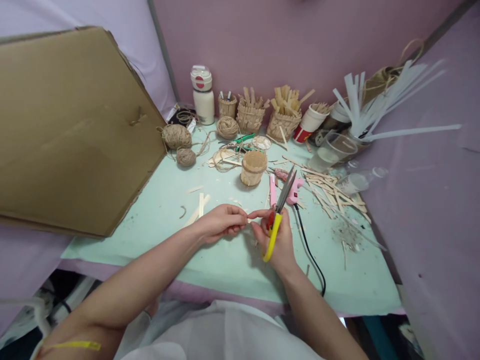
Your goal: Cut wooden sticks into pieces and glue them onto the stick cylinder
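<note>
Above the front half of the table, my left hand (228,223) is closed in a pinch. A tiny pale bit shows at its fingertips, too small to name. My right hand (280,245) holds scissors (278,225) with yellow and red handles, their blades pointing up and away from me. Its index finger and thumb reach over to the left fingertips. Just beyond the hands stands a small round wooden cup (254,169). A pink glue gun (294,191) lies behind the scissors, its black cord running toward the front edge.
Wood strips (330,190) lie scattered at right, near a clear plastic cup (333,150) and white glue sticks (360,105). Twine balls (177,136), a white bottle (203,102) and stick-filled baskets (250,117) line the back. A large cardboard sheet (75,135) leans at left.
</note>
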Demonstrator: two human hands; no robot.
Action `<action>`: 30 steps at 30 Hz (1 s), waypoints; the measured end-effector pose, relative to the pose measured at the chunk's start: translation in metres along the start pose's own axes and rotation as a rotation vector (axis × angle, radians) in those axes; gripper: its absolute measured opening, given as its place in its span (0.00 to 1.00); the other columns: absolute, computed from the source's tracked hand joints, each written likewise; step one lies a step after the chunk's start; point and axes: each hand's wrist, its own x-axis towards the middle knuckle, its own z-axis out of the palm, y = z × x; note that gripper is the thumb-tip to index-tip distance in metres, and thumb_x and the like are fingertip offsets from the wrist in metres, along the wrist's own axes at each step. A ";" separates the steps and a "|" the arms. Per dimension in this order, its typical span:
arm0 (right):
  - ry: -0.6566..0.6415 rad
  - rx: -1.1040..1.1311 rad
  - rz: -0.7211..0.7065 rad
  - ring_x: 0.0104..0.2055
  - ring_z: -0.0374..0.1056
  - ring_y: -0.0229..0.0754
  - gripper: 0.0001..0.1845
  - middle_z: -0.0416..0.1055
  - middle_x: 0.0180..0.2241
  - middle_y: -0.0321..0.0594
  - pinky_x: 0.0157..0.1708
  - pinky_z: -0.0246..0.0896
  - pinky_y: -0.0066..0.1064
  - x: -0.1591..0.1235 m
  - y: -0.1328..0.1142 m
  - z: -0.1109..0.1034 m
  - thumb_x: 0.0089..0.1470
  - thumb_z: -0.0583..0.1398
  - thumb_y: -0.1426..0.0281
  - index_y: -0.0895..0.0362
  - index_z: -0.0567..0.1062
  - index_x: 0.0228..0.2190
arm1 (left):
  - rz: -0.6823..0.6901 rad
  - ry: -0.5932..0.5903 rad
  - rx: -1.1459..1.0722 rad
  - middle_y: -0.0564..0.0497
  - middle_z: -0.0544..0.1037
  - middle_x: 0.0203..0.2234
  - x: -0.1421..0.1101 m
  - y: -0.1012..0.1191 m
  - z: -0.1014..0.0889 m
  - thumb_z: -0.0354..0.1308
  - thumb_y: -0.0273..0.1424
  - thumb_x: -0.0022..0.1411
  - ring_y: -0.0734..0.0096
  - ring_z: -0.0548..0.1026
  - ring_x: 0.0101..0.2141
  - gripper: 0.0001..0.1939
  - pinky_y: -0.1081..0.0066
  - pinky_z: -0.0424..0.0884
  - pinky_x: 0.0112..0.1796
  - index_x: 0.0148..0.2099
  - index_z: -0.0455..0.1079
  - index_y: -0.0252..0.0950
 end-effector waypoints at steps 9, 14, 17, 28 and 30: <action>0.044 -0.020 -0.046 0.19 0.50 0.30 0.17 0.67 0.38 0.35 0.19 0.49 0.25 -0.003 0.002 -0.001 0.49 0.61 0.68 0.51 0.55 0.34 | 0.090 0.073 0.030 0.56 0.65 0.17 -0.001 -0.004 0.003 0.65 0.33 0.44 0.85 0.59 0.18 0.11 0.80 0.52 0.19 0.29 0.70 0.31; 0.007 -0.270 0.000 0.21 0.54 0.33 0.16 0.62 0.26 0.30 0.22 0.50 0.27 -0.011 -0.005 -0.017 0.47 0.61 0.65 0.52 0.56 0.32 | 0.277 0.202 0.086 0.53 0.71 0.22 -0.008 0.001 0.003 0.64 0.35 0.46 0.82 0.65 0.21 0.12 0.78 0.60 0.24 0.31 0.71 0.31; -0.054 -0.565 0.033 0.21 0.54 0.35 0.16 0.59 0.22 0.28 0.21 0.47 0.27 -0.021 -0.015 -0.026 0.45 0.60 0.64 0.52 0.56 0.32 | 0.404 0.210 0.118 0.52 0.73 0.23 -0.014 0.002 0.004 0.63 0.35 0.48 0.81 0.66 0.23 0.11 0.77 0.62 0.26 0.31 0.70 0.31; -0.099 -1.126 -0.033 0.22 0.60 0.39 0.23 0.67 0.24 0.35 0.22 0.37 0.26 -0.041 -0.027 -0.031 0.47 0.57 0.52 0.54 0.59 0.37 | 0.615 0.124 0.121 0.54 0.74 0.24 -0.023 -0.004 0.004 0.58 0.29 0.50 0.77 0.71 0.25 0.06 0.75 0.65 0.29 0.33 0.70 0.34; -0.104 -1.144 -0.041 0.22 0.61 0.40 0.24 0.67 0.25 0.35 0.22 0.37 0.26 -0.042 -0.028 -0.031 0.48 0.57 0.51 0.54 0.59 0.38 | 0.615 0.124 0.117 0.54 0.75 0.24 -0.024 -0.004 0.004 0.58 0.28 0.49 0.77 0.71 0.25 0.06 0.75 0.65 0.29 0.33 0.70 0.34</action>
